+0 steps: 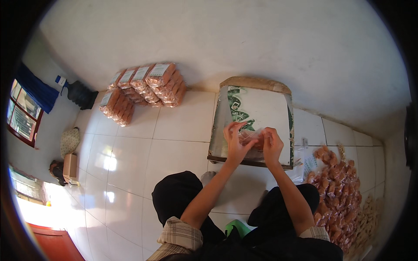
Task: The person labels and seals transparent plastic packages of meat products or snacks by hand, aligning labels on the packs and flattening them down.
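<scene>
Softly shiny bag (250,135), clear, reddish-brown contents (258,144)

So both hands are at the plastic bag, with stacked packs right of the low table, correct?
No, the head view shows the stacked packs left of the low table; the left hand and right hand are at the plastic bag.

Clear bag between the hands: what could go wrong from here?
The clear bag, between the left hand and right hand near the front edge of the low table, might slip off.
The heap of wrapped brown packs lies beside the right leg; a shift could crush some.
</scene>
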{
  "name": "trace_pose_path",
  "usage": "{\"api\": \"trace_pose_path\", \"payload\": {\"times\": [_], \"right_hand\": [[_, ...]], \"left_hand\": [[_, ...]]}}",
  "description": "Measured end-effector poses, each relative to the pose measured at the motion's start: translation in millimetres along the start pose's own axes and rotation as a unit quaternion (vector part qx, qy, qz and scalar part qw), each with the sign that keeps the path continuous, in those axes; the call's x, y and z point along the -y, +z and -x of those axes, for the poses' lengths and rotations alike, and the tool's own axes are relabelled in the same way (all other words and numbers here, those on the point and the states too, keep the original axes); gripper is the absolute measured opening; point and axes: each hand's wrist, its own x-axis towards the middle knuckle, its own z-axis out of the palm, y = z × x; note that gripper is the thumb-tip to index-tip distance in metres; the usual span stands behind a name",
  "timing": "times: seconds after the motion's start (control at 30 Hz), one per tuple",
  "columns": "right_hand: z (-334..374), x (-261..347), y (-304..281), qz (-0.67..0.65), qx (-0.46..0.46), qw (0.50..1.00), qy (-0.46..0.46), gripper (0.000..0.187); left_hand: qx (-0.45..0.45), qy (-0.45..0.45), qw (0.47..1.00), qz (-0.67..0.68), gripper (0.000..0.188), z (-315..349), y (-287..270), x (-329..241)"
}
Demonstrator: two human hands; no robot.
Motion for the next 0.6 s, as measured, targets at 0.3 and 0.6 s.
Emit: {"api": "trace_pose_path", "payload": {"times": [0.3,0.6], "right_hand": [[-28.7,1.1,2.5,0.014,-0.011,0.998,-0.066,0.005],[-48.0,19.5,-24.6,-0.06,0.045,0.997,0.006,0.007]], "left_hand": [[0.244,-0.07,0.964,0.082,0.017,-30.4,9.5,24.3],[0.158,-0.043,0.984,0.065,0.021,-4.9,17.0,34.9]]}}
